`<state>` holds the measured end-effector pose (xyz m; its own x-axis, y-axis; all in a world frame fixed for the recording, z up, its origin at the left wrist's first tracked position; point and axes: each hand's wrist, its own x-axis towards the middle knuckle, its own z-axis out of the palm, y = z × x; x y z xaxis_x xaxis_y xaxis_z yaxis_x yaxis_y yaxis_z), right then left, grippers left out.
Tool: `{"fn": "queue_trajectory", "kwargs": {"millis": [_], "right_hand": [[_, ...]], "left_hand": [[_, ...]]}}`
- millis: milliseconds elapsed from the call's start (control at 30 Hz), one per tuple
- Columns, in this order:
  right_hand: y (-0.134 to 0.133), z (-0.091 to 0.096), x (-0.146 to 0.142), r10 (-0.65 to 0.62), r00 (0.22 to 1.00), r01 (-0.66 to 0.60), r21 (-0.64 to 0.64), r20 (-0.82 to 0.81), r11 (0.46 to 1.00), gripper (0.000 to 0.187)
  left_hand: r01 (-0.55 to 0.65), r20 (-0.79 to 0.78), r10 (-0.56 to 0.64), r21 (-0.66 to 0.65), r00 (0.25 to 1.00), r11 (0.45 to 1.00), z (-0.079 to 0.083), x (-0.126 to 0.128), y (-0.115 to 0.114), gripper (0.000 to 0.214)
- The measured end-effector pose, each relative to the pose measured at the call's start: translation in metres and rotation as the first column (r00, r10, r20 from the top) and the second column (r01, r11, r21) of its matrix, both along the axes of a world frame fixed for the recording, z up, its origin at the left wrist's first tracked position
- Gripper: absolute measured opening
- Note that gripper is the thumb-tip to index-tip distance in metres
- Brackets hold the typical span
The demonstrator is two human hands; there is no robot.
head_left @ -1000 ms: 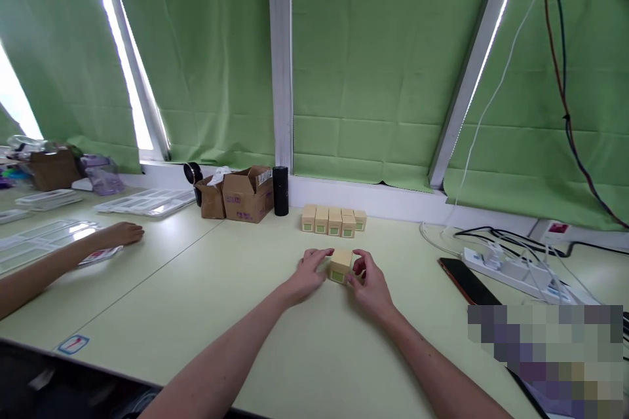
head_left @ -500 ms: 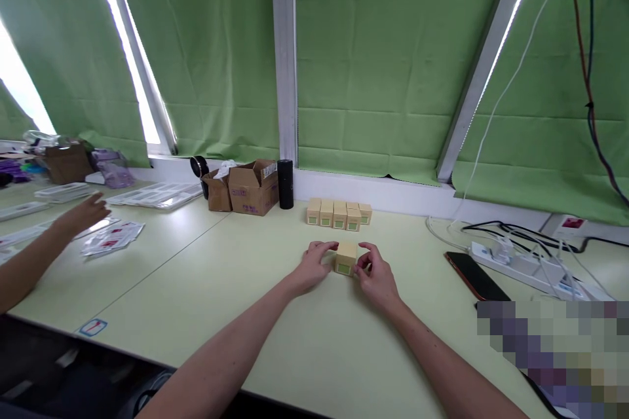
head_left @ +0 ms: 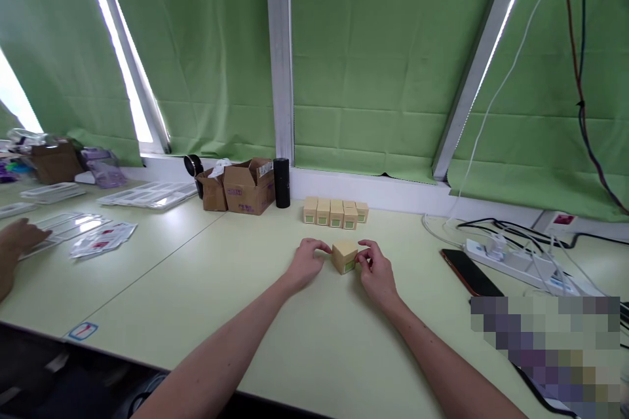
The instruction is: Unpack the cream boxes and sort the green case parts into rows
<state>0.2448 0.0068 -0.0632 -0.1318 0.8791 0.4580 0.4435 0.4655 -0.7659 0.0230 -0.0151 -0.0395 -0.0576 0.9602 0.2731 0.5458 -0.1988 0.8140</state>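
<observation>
A small tan cardboard box point(head_left: 344, 256) with a green label stands upright on the table, one corner turned toward me. My left hand point(head_left: 306, 262) is at its left, the stretched index fingertip at the box's edge and no grip around it. On the other side, my right hand point(head_left: 377, 273) has thumb and fingers bent against the labelled right face, its index finger raised near the back corner. Behind them, a group of similar small boxes point(head_left: 336, 213) sits in a cluster.
At the back left are opened cartons point(head_left: 249, 188) and a black cylinder point(head_left: 282, 183). To the right lie a phone point(head_left: 472, 273) and a power strip point(head_left: 515, 265) with cables. Another person's hand point(head_left: 22, 239) is at far left, by clear trays and plastic packets point(head_left: 103, 239).
The small box has turned so that its labelled face points more to the right. My left hand has shifted slightly off its side. The other person's hand has moved left and down.
</observation>
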Motion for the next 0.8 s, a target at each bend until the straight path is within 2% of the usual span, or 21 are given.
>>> {"fn": "queue_trajectory", "kwargs": {"millis": [167,300,467,633,800], "right_hand": [[0.001,0.001,0.003,-0.07,0.997,0.071,0.006,-0.02,0.997,0.037],[0.001,0.0,0.001,-0.035,0.999,0.035,0.001,-0.03,0.999,0.039],[0.0,-0.005,-0.008,0.031,1.0,-0.031,0.0,-0.005,1.0,0.063],[0.002,-0.008,-0.011,0.079,0.996,-0.08,-0.034,-0.033,0.996,0.059],[-0.001,-0.007,-0.011,0.189,0.976,-0.193,-0.029,-0.105,0.981,0.059]], "left_hand": [[-0.022,-0.012,0.022,0.012,1.0,1.0,0.002,0.001,0.0,0.029],[-0.041,0.011,0.04,0.044,0.999,0.998,0.004,0.0,-0.002,0.027],[0.033,-0.025,-0.032,0.046,0.999,0.998,0.004,0.004,-0.007,0.048],[0.131,-0.049,-0.129,0.047,0.99,0.99,-0.005,0.009,-0.008,0.063],[0.134,-0.03,-0.133,0.048,0.991,0.99,-0.011,0.01,-0.007,0.066]]}}
